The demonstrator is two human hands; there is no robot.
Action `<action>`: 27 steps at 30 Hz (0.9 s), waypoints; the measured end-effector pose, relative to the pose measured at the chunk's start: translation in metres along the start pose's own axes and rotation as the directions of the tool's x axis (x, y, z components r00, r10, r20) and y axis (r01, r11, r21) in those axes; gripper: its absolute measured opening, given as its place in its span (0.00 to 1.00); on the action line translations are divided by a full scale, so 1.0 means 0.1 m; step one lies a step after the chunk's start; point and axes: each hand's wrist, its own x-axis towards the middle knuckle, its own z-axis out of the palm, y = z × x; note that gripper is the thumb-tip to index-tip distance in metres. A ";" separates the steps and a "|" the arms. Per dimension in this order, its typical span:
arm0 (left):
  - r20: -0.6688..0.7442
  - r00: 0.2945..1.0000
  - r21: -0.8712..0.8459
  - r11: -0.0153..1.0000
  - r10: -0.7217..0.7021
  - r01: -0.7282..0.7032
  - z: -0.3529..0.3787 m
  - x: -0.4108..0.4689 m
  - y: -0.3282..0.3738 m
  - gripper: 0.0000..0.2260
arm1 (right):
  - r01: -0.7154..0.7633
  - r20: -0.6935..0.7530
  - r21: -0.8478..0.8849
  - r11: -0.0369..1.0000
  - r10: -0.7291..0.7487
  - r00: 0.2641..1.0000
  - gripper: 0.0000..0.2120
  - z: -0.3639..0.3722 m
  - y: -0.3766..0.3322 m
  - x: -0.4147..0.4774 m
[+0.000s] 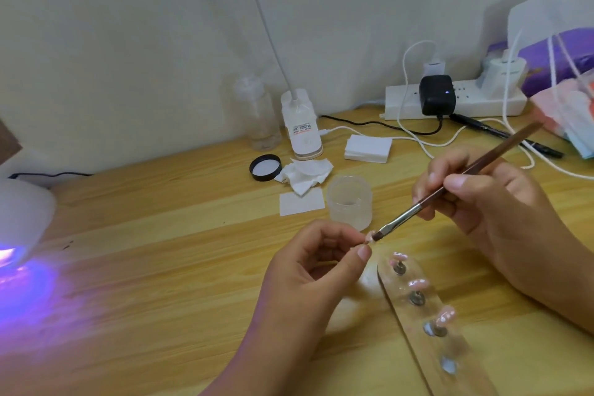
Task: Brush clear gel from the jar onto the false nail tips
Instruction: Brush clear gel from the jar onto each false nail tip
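My left hand point(316, 270) pinches a small pink false nail tip point(465, 238) between thumb and forefinger, just above the table. My right hand point(485, 202) grips a brown-handled flat brush point(450, 190), and its bristles touch that tip. Just behind the tip stands the open frosted gel jar point(349, 202). A clear display strip point(427, 318) lies front right, carrying three more pink tips point(418, 283) on metal pegs, with one bare peg nearer me.
The jar's black lid point(265, 167) lies beside crumpled wipes point(305, 175) and a stack of white pads point(368, 148). A glowing UV lamp point(22, 222) sits far left. Bottles point(262, 116), a power strip point(456, 101) and cables point(418, 135) line the back of the wooden table point(144, 267).
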 end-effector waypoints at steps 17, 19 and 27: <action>0.009 0.999 0.048 0.998 -0.041 0.041 0.01 0.00 0.01 0.02 | -0.010 -0.005 -0.025 1.000 0.010 1.000 0.05 0.02 -0.01 0.00; 0.003 0.999 0.046 0.998 -0.051 0.051 0.02 0.00 0.01 0.02 | -0.008 -0.008 -0.063 0.998 0.007 1.000 0.04 0.03 0.00 0.00; -0.001 0.998 0.040 0.997 -0.064 0.064 0.02 0.00 0.02 0.01 | -0.033 0.005 -0.002 0.999 0.033 0.999 0.08 0.03 -0.02 0.01</action>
